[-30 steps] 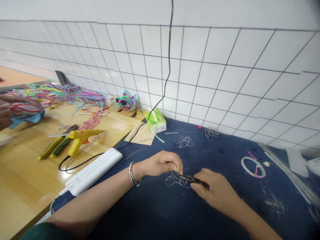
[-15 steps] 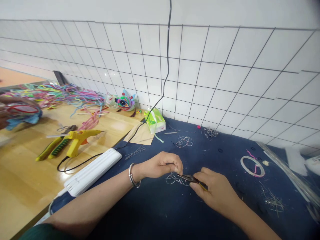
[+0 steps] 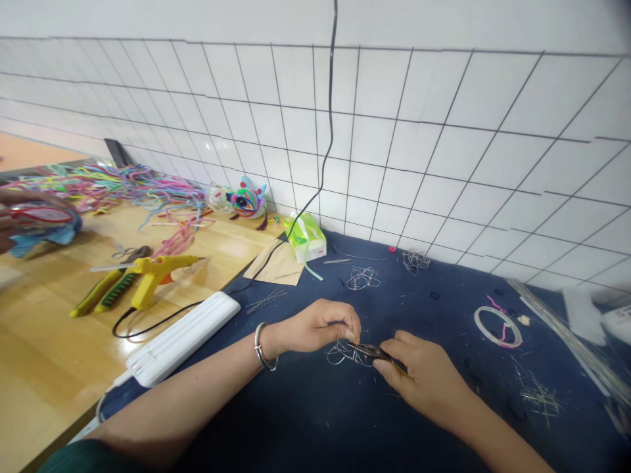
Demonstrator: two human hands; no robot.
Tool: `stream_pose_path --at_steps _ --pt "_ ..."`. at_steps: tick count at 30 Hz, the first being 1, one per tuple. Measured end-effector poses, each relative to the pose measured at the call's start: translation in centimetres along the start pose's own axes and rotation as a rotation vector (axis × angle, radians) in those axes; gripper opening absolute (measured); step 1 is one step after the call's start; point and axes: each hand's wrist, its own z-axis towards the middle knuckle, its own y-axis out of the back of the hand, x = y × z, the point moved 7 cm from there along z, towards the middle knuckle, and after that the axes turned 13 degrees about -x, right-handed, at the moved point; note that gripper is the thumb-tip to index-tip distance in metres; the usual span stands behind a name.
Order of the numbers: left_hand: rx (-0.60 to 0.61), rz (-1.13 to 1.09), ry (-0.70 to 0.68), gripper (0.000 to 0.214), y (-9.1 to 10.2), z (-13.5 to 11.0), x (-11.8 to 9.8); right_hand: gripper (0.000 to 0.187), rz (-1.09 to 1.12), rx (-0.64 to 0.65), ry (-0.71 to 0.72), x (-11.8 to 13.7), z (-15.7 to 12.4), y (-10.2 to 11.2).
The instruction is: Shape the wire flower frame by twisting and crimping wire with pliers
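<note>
Over the middle of the dark blue cloth, my right hand [image 3: 419, 368] is closed around the handles of a pair of pliers [image 3: 365, 350]. Its jaws point left and meet the fingertips of my left hand [image 3: 320, 324]. Thumb and fingers of that left hand are pinched together; whatever lies between them is too small to make out. A loose tangle of thin wire [image 3: 340, 355] shows just below the fingertips and the plier jaws. A silver bangle [image 3: 265, 346] circles my left wrist.
Wire coils [image 3: 363, 278], a ring-shaped roll [image 3: 497, 327] and wire scraps [image 3: 539, 396] lie on the cloth. Leftward are a white power strip [image 3: 182, 338], a yellow glue gun [image 3: 152, 276] and a tissue pack [image 3: 305, 238]. Another person's hand [image 3: 7, 220] holds a colourful craft piece at far left.
Almost nothing differs: both of my hands and the pliers stay in the same place. The other person's hand and craft piece have shifted slightly.
</note>
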Motion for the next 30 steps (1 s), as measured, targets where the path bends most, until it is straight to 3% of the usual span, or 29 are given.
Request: stream_pose_path --at_steps 30 --pt "0.005 0.013 0.029 0.02 -0.03 -0.04 0.27 0.022 -0.01 -0.006 0.029 -0.06 0.08 -0.34"
